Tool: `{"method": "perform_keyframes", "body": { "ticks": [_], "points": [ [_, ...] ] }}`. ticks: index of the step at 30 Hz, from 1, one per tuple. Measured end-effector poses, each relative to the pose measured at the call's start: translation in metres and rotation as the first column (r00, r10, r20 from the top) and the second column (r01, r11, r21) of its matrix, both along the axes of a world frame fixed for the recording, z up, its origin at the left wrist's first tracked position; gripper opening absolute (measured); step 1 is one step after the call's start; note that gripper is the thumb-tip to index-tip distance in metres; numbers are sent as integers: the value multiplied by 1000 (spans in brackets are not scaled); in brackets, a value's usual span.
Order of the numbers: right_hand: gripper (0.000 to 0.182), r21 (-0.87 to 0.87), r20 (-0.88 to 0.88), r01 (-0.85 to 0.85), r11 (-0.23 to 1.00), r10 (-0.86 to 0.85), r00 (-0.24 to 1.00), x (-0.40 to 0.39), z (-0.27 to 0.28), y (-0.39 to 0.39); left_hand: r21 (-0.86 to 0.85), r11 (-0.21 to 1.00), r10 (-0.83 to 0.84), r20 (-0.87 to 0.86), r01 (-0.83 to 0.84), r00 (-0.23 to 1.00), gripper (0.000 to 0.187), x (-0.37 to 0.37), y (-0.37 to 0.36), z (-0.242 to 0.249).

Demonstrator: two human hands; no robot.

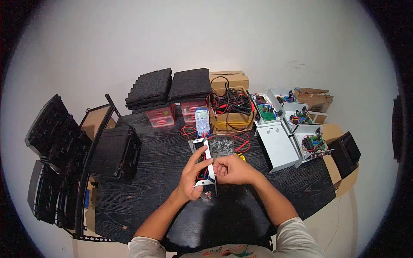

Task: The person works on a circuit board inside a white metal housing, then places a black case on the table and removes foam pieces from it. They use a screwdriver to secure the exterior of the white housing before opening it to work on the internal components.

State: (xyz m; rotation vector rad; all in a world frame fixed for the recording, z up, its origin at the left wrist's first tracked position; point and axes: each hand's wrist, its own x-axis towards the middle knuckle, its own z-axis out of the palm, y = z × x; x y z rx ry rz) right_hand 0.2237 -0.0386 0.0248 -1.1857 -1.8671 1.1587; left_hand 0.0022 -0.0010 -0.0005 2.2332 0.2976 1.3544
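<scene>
A narrow white metal enclosure (209, 152) stands tilted in front of me, with red and dark wires inside its open face. My left hand (192, 177) grips it from the left, the index finger stretched up along the opening and the thumb at the lower edge. Against the enclosure's right side, my right hand (232, 169) is closed with curled fingers. What those fingers pinch, if anything, is hidden. Just behind them lies a clear bag of small parts (223, 145). A yellow-handled object (241, 157) shows partly beyond my right hand.
Behind stand a blue multimeter (202, 121) with red leads, a cardboard box of cables (232, 121), and red drawers (161, 118) under black foam. White housings with circuit boards (275, 146) crowd the right side. Black cases (114, 152) occupy the left, beside a black rack (81, 189).
</scene>
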Motion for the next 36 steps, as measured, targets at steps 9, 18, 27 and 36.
{"method": "perform_keyframes", "body": {
  "ticks": [9, 18, 27, 36],
  "points": [
    [8, -89, -57, -36, 995, 31, 998, 5, -8, 4, -7, 1000, 10, -8, -10, 1000, 80, 0, 0, 0],
    [3, -82, -99, -43, 996, 35, 994, 4, -13, 5, -6, 1000, 8, 3, -8, 1000, 80, 0, -1, 0],
    [7, -184, -193, -51, 982, 15, 981, 5, -10, 4, -1, 1000, 18, 3, -18, 1000, 80, 1, 0, -1],
    [12, -105, -33, 26, 994, -30, 999, 0, -6, 4, -4, 1000, 18, -1, -18, 1000, 81, 0, -1, 0]
  ]
}}
